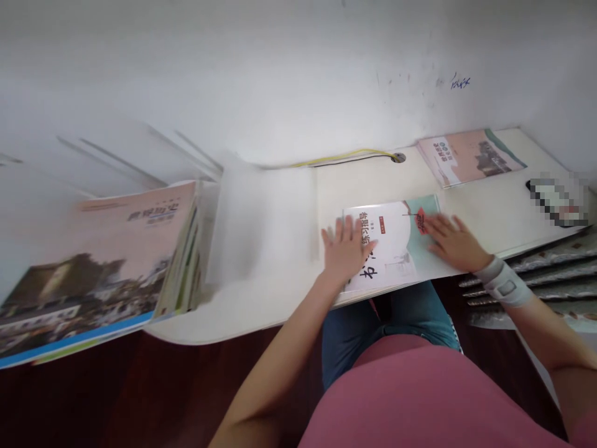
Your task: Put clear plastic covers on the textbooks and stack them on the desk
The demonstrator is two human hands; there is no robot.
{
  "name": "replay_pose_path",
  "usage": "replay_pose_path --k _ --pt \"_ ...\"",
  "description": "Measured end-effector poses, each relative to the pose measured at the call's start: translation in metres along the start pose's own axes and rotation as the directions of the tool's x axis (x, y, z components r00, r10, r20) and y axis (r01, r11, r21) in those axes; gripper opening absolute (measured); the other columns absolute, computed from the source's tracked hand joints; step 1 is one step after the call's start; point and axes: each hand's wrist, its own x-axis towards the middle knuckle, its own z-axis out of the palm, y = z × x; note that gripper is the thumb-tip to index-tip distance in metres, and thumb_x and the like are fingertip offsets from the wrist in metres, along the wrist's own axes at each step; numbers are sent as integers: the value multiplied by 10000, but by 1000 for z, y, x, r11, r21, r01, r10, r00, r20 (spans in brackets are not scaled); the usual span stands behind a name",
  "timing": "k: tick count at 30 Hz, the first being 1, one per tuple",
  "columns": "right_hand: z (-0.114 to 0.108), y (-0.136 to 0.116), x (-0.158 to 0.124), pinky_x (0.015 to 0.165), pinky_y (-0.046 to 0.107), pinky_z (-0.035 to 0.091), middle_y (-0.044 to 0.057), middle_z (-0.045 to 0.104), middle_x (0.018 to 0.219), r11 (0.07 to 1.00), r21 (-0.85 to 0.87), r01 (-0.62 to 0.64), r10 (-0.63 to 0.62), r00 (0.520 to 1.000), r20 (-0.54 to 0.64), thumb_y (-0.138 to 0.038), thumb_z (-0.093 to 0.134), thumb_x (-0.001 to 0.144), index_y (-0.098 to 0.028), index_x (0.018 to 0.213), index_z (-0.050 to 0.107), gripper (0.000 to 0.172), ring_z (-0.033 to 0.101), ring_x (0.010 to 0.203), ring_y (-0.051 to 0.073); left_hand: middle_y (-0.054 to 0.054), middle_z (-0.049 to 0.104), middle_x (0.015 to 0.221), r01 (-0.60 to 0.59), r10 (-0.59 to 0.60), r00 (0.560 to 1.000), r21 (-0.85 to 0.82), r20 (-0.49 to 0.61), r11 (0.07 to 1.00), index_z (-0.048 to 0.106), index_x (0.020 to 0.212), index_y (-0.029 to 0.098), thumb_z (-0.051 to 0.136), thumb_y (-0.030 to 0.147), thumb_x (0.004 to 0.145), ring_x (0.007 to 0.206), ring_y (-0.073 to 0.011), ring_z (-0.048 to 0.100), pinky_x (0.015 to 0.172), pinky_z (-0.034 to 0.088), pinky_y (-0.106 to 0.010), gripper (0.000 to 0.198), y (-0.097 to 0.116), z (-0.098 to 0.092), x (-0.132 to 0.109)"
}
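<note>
A thin book (396, 261) with a white and green cover lies sideways at the front edge of the white desk, just before my body. My left hand (345, 246) rests on its left end with the fingers spread. On its green right end lies my right hand (457, 242), fingers stretched out, with a light band around the wrist. Both palms face down on the cover, and neither hand grips anything. A clear or whitish flat sheet or cover (263, 230) lies left of the book; blur hides what it is.
At the left is a stack of books (107, 230) with a pink cover on top. A pink book (471, 158) lies at the back right, near a pixelated phone-like object (557, 202). A yellow cable (345, 154) runs along the wall to a desk hole. Silvery layered items (555, 274) sit below right.
</note>
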Motion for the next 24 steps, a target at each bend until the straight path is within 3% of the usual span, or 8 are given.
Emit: replay_pose_path --k 3,6,7,12,15,18,21,24 --pt "-1 -1 2 1096 601 239 199 380 1478 995 -51 -87 85 995 -42 -436 356 940 -102 1419 406 586 340 1373 350 -168 128 1579 -11 11 998 9 -61 1000 161 1518 127 250 598 922 1455 -357 38 1139 19 -617 765 6 -3 -2" --pt "2 -11 5 1135 527 231 162 372 1491 990 13 142 -142 990 13 -447 322 953 -100 1423 400 589 311 1399 288 -120 138 1584 -163 163 987 -8 13 987 184 1514 132 183 593 934 1463 -314 61 1156 49 -582 741 13 2 -6" --pt "3 -10 4 1130 509 253 156 374 1491 988 29 155 -156 987 29 -443 310 957 -99 1429 389 589 318 1397 275 -115 146 1583 -165 166 986 -17 37 986 191 1513 131 168 592 936 1463 -305 77 1161 70 -568 739 11 4 -7" --pt "1 20 3 1077 599 274 215 375 1475 986 -54 -159 159 987 -7 -455 323 943 -61 1423 385 624 349 1367 356 -207 192 1555 56 -56 997 0 -53 998 202 1495 43 174 617 923 1454 -326 121 1165 97 -533 811 -9 7 -6" --pt "-4 14 20 1113 580 214 225 371 1475 992 -65 -108 104 993 -62 -464 315 945 -37 1404 405 633 328 1380 345 -189 191 1561 -31 32 995 12 -99 999 218 1494 60 180 637 912 1458 -317 105 1169 65 -531 820 2 3 3" --pt "-3 6 36 1107 571 233 200 407 1463 999 -45 -15 15 1000 -11 -434 303 951 -61 1392 428 590 345 1372 326 -154 206 1566 -89 88 996 -18 -24 996 251 1492 106 180 625 918 1457 -315 122 1163 98 -547 778 4 0 9" --pt "0 24 38 1046 558 324 220 422 1448 969 -41 -244 243 970 -29 -391 374 926 -54 1371 442 562 396 1328 348 -224 223 1544 34 -37 998 -58 -53 998 242 1477 24 205 549 939 1442 -351 159 1143 183 -551 752 -17 3 10" --pt "1 56 38 935 472 436 223 535 1340 882 85 -463 471 874 -121 -346 448 885 -78 1309 503 505 526 1181 331 -303 228 1513 68 -84 978 -90 -191 994 232 1435 -93 215 435 952 1434 -362 171 1135 242 -510 716 -42 9 9"
